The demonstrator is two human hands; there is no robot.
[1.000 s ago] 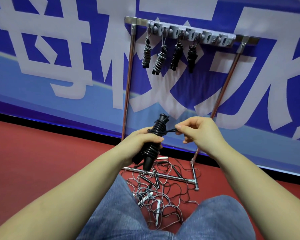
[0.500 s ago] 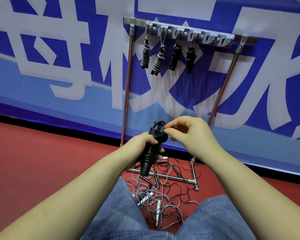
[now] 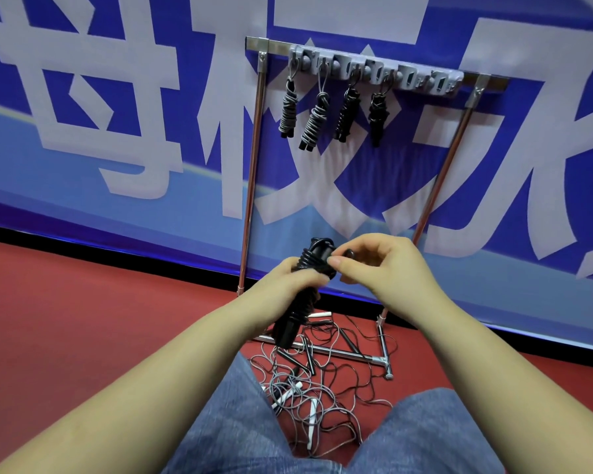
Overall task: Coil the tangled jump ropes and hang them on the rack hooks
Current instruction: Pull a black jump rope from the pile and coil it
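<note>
Left hand [image 3: 288, 285] grips the coiled rope [image 3: 307, 289] by its middle, held before the rack [image 3: 377, 75]; right hand [image 3: 374, 265] pinches the loose end at the top. Light, springy cord, I judge — likely to unwind unless clamped mid-bundle.

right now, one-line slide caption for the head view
Both hands wind a black jump rope below a rack holding four coiled ropes.
</note>
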